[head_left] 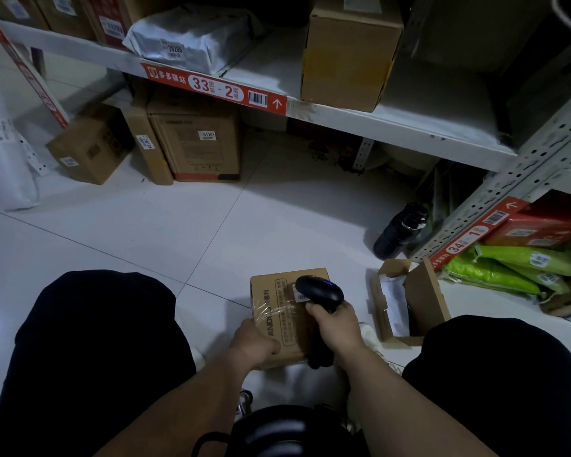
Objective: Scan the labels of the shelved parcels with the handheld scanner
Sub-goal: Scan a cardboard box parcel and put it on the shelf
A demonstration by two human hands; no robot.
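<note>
Gripping the black scanner, the right hand points it at the label on a small brown box. The left hand holds the box's near left edge on the floor.

A white tiled floor carries three cardboard boxes under the shelf, a black bottle beside the rack post, and an open carton. On the shelf lie a grey mailer bag and a brown box.
</note>
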